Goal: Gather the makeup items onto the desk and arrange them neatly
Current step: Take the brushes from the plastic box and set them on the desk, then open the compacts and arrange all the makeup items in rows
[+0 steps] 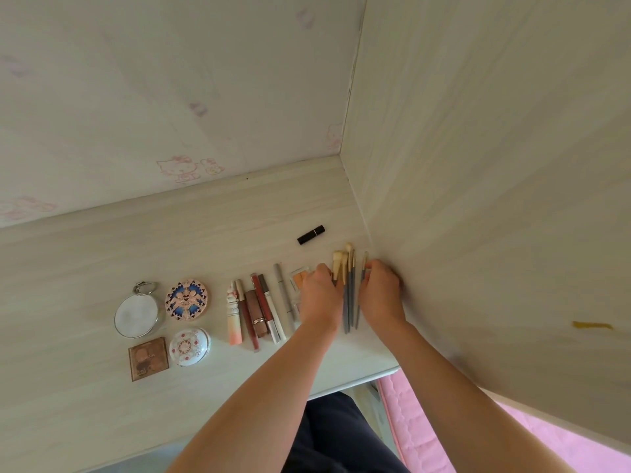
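Fingers (324, 270) of left hand (321, 296) and right hand (380, 293) pinch grey-handled, cream-tipped brushes (348, 303) lying parallel.

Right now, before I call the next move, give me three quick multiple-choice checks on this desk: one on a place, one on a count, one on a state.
1. Where does the black lipstick lie?
A. inside the row of lip tubes
B. on the square palette
C. alone, nearer the back wall than the makeup brushes

2. How many round cases lie at the left end of the desk?
A. one
B. three
C. five

3. What are the left hand and right hand doing?
A. touching the brushes, one on each side
B. lifting a compact
C. hanging off the desk

Key:
1 C: it lies by itself, apart from the other items.
2 B: there is a silver-rimmed case, a blue-patterned compact and a white floral compact.
3 A: both hands meet the brush handles.
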`<state>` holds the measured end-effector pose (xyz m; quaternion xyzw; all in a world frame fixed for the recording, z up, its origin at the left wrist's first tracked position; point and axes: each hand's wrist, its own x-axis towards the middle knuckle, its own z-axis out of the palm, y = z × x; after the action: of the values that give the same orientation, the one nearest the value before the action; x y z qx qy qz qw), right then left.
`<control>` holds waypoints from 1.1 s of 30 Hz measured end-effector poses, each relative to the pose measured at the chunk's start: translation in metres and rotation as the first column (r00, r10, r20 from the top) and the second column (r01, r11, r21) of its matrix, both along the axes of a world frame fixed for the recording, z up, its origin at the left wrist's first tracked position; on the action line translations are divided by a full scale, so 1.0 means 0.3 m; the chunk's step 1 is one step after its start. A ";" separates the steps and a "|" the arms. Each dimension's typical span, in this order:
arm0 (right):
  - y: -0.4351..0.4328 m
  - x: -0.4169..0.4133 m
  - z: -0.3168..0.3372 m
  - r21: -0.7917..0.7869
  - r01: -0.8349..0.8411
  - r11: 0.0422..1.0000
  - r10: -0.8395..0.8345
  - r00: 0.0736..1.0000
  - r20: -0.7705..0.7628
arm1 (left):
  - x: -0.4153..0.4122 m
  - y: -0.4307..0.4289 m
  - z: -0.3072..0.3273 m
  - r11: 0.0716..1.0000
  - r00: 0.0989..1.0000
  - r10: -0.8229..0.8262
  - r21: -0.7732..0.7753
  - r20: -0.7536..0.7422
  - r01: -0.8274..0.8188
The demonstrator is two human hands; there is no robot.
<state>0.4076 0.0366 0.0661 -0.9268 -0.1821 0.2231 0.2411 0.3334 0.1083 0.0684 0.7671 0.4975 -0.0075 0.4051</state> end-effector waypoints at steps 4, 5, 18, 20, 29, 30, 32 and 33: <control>-0.002 0.000 0.002 -0.008 -0.049 0.999 0.049 0.998 -0.037 | -0.011 0.005 0.002 0.989 0.994 -0.104 0.105 -0.045 0.108; -0.004 0.001 0.003 -0.014 -0.059 0.998 0.058 0.998 -0.038 | -0.012 0.007 0.003 0.980 0.987 -0.136 0.136 -0.082 0.146; 0.001 -0.013 0.045 -0.151 -0.236 0.960 0.249 0.966 0.072 | -0.074 0.054 0.016 0.939 0.975 -0.201 0.264 -0.092 0.219; 0.003 -0.013 0.057 -0.175 -0.267 0.948 0.286 0.953 0.098 | -0.100 0.075 0.024 0.933 0.978 -0.195 0.294 -0.069 0.207; 0.079 -0.083 0.111 -0.243 -0.421 0.874 0.469 0.861 0.195 | -0.268 0.163 0.067 0.899 0.990 -0.134 0.415 -0.038 0.137; 0.093 -0.099 0.114 -0.242 -0.433 0.868 0.481 0.854 0.196 | -0.293 0.172 0.069 0.897 0.991 -0.126 0.424 -0.036 0.130; 0.120 -0.133 0.120 -0.233 -0.461 0.856 0.507 0.839 0.199 | -0.345 0.192 0.075 0.891 0.993 -0.113 0.439 -0.038 0.118; 0.133 -0.152 0.122 -0.229 -0.477 0.848 0.521 0.830 0.199 | -0.372 0.203 0.077 0.889 0.994 -0.106 0.445 -0.036 0.111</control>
<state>0.3619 0.0766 0.1027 -0.8844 -0.4280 0.1729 0.0694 0.2218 0.1692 0.0915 0.8659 0.4446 0.0799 0.2147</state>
